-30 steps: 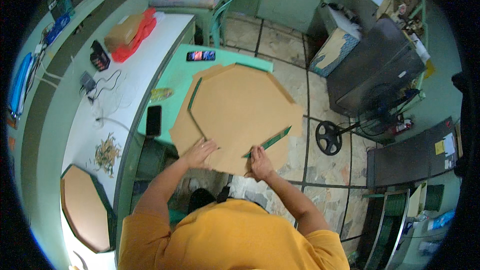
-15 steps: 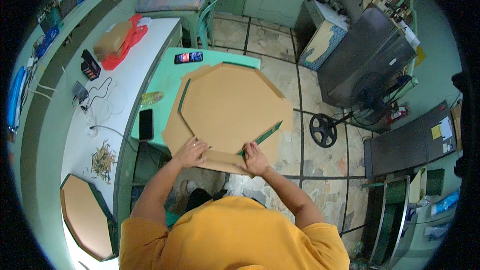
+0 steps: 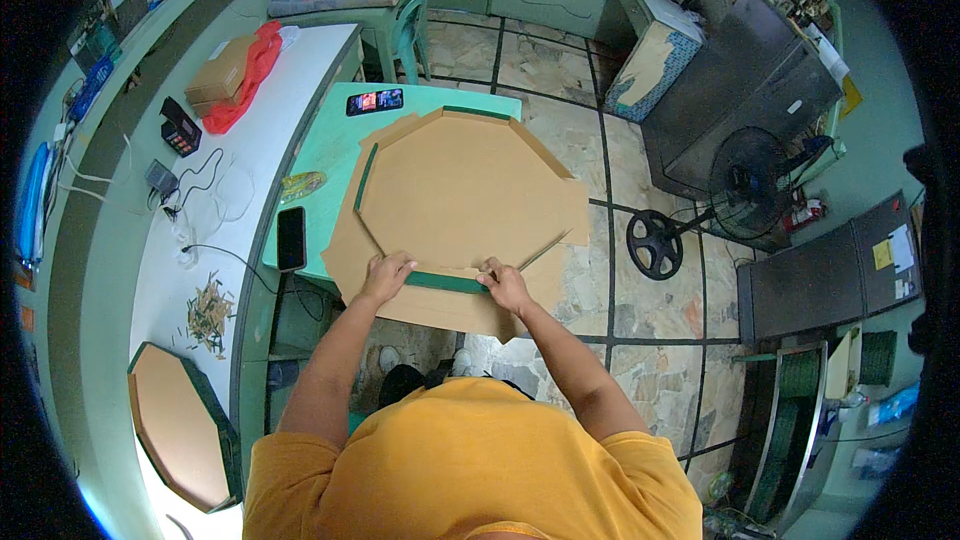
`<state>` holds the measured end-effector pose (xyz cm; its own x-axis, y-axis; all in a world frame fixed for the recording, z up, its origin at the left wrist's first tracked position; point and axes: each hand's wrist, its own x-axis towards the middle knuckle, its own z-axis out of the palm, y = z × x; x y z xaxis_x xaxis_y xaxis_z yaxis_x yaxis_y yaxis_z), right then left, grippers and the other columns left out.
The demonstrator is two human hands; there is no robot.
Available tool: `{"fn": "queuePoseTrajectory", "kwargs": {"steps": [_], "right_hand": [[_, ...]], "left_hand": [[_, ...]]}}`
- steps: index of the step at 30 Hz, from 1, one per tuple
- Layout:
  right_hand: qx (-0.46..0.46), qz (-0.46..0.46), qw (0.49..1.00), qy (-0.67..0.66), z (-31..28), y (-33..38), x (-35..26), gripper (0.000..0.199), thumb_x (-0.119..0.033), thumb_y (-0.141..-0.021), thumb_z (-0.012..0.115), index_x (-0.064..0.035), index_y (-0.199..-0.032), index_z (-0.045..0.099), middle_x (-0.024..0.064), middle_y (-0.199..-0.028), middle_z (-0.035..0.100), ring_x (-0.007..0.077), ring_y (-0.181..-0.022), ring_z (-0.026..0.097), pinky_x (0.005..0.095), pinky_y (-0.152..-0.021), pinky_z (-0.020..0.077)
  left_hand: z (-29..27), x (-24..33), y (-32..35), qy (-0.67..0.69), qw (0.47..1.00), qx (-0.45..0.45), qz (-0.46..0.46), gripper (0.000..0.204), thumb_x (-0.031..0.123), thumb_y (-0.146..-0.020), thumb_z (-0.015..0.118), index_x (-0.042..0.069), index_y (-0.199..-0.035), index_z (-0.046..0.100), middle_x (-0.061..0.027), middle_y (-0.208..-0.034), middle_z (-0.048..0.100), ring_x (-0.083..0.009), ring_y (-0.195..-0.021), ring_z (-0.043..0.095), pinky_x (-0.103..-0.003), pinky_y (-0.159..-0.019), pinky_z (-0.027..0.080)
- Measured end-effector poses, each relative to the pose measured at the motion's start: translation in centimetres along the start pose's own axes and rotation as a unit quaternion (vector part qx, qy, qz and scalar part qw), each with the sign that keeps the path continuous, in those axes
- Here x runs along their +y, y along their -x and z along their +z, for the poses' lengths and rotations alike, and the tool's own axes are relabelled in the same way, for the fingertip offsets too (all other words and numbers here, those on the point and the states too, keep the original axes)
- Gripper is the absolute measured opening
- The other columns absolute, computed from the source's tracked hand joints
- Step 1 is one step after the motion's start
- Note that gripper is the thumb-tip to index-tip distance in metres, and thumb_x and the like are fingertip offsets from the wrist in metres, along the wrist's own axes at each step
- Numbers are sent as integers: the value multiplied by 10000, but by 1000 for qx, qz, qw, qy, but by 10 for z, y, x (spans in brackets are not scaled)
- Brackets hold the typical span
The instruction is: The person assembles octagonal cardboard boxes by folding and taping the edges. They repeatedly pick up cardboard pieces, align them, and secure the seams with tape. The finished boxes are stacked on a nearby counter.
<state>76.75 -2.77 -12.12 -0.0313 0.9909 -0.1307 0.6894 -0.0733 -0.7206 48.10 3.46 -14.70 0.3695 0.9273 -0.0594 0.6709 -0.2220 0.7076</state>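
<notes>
A large octagonal cardboard sheet (image 3: 455, 200) lies on the green table (image 3: 430, 95), its edge flaps partly folded up. The near flap (image 3: 447, 282) stands raised, showing a dark green face toward me. At its left end, my left hand (image 3: 384, 278) is closed on the cardboard. My right hand (image 3: 506, 286) pinches the flap's other end between thumb and fingers. Further green shows on the far flap (image 3: 478, 112) and the left flap (image 3: 366, 177). A finished-looking octagonal tray (image 3: 183, 425) with green sides rests on the white counter to my left.
On the white counter (image 3: 290, 70) are a pile of small sticks (image 3: 208, 316), cables, a brown box (image 3: 220, 77) and a red bag (image 3: 255, 75). Two phones lie on the green table, one black (image 3: 291, 238). A pedestal fan (image 3: 745, 180) stands on the right.
The near flap has gone from lying low to standing up, with its green side now showing. The right flap looks more upright. Both hands have moved slightly away from me.
</notes>
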Motion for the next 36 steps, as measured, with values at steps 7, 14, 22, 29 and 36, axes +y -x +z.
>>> {"fn": "queuePoseTrajectory", "kwargs": {"steps": [7,14,22,29,36], "right_hand": [[35,-129,967,216,11,14,0,254,-341,-883,553,-140,-1016,634,128,-938,564,330,-816,614,461,-673,508],[25,-315,903,291,8,20,17,365,-397,-851,569,-56,-972,622,91,-1045,562,279,-1006,545,406,-795,463],[-13,-281,916,285,37,19,31,179,-163,-766,558,-32,-871,622,107,-972,590,267,-964,574,375,-818,467],[54,-293,925,237,42,22,27,185,-145,-682,601,-55,-843,601,103,-879,599,288,-852,605,398,-757,477],[-9,-221,945,241,31,16,12,145,-131,-678,601,-64,-805,622,112,-887,625,293,-874,613,415,-768,483]], "left_hand": [[3,12,9,-99,995,21,6,286,349,-844,613,93,-937,700,-130,-959,655,-335,-967,563,-509,-936,329],[-9,21,31,-222,962,-42,157,374,373,-764,693,155,-1068,695,-101,-1016,625,-256,-1062,526,-589,-1055,194],[16,30,26,-272,932,-22,241,229,258,-785,680,97,-947,665,-102,-949,569,-278,-968,558,-487,-992,349],[23,21,15,-237,947,-92,198,173,215,-774,677,83,-883,655,-103,-902,604,-304,-946,571,-409,-810,468],[9,76,46,-160,982,35,93,310,355,-810,678,51,-852,635,-108,-831,617,-268,-777,615,-408,-701,499]]}}
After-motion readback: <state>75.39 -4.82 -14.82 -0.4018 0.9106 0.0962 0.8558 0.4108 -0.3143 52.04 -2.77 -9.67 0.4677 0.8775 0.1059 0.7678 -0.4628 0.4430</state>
